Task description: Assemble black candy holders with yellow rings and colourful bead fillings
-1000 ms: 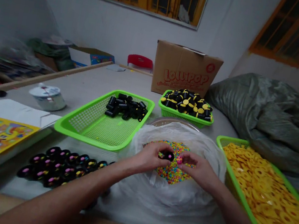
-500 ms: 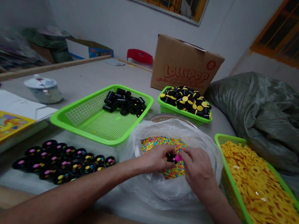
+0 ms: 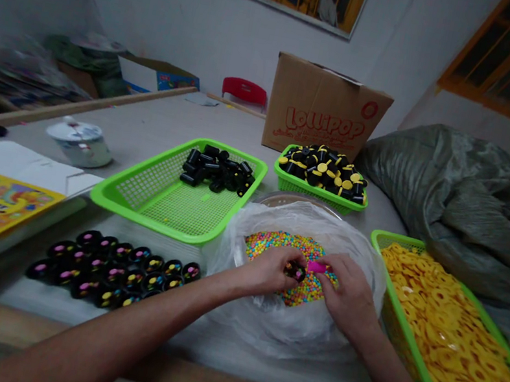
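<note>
Two hands work close together but not clamped as one — the left hand (image 3: 268, 271) pinches a black spool (image 3: 295, 270), the right hand (image 3: 350, 295) a pink cap (image 3: 316, 266) — over colored beads (image 3: 276, 241) in a plastic bag (image 3: 233, 259), the pieces just apart and needing joining.

**Pink piece shifting beside the black cylinder**
The right hand (image 3: 351, 295) is moving the pink plastic piece (image 3: 316, 266) farther out from the black plastic cylinder (image 3: 295, 271) in the left hand (image 3: 265, 270), while the head camera is tilting and turning slightly.
</note>
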`<state>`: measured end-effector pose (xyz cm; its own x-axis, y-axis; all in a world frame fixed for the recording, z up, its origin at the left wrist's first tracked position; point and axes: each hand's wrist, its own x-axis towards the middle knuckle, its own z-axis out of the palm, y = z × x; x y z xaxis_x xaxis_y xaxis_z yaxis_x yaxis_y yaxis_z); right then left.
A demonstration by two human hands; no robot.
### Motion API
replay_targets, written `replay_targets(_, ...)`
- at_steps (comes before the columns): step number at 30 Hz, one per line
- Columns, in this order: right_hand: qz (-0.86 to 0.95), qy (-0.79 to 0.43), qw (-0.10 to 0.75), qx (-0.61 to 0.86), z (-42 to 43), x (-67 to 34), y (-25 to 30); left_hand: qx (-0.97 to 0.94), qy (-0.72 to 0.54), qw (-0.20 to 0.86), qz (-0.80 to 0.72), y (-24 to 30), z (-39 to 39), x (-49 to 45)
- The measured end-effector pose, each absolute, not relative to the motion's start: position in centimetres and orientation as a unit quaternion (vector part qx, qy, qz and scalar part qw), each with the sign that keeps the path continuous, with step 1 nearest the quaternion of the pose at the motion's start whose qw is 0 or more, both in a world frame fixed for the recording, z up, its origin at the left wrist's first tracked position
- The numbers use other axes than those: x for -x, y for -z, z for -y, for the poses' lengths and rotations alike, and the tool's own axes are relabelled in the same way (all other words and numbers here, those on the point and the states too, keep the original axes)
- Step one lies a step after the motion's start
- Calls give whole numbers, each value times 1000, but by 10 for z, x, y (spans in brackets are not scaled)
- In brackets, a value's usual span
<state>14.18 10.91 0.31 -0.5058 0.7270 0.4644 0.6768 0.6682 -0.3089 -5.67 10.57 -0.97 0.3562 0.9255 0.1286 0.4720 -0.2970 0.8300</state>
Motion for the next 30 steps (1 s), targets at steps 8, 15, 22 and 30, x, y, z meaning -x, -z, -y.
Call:
replay_targets(8,812,-181,190,521,-113,-147,20,-681,-412,430,-426,2,-98,59)
replay_targets(15,887,-123,85,436,-124,-143,22,-652,-445,428,-439,-15,-84,83)
replay_targets(22,938,-109,17,328,-122,-98,11,-683,-402,350,-500,0,-89,94)
replay_targets(30,881,-134,276,360,-116,-109,5,-713,-351,327,-512,5,-94,88)
